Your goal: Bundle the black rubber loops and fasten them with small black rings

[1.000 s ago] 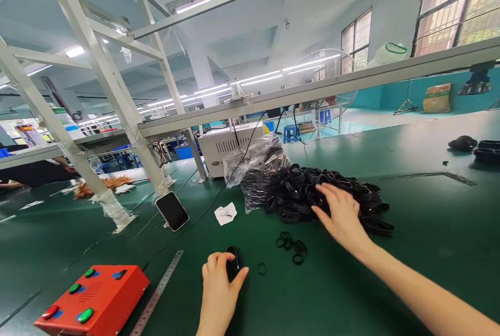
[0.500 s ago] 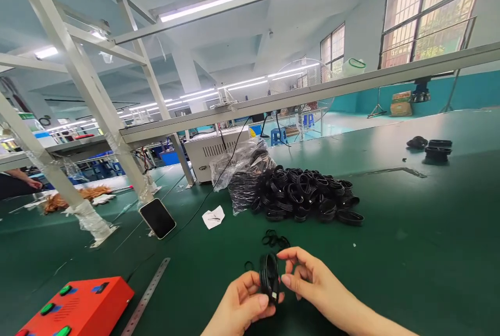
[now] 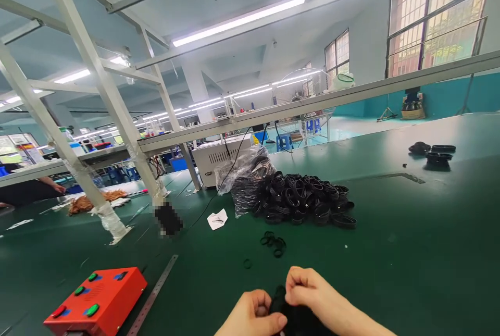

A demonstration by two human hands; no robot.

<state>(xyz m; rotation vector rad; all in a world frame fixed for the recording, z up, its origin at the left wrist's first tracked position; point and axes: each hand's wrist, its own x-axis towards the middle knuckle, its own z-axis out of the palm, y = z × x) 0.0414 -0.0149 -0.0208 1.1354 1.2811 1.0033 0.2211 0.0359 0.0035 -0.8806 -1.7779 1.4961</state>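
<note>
A coiled black cable [image 3: 278, 300] is at the bottom of the head view, blurred and partly covered by my fingers. My left hand [image 3: 255, 315] is closed around the coil's left side, thumb across the front. At its upper right, my right hand [image 3: 307, 286] is closed in a pinch against the cable; its fingertips are partly hidden. Beyond my hands lie several small black bands [image 3: 273, 242] and one separate thin black ring [image 3: 247, 263]. Farther back is a large pile of coiled black cables [image 3: 302, 198].
A clear plastic bag [image 3: 246, 190] of cables adjoins the pile. At left are a red button box [image 3: 97, 299], a steel ruler [image 3: 154, 294] and a pixelated dark object [image 3: 167, 219]. White paper [image 3: 217, 219] lies mid-table; more black coils [image 3: 437, 154] sit far right. A shelf beam [image 3: 250, 117] crosses behind.
My right hand has moved from apart, fingers spread, to a closed pinch against the coil. Both hands and the cable are lower in view. The camera view has shifted.
</note>
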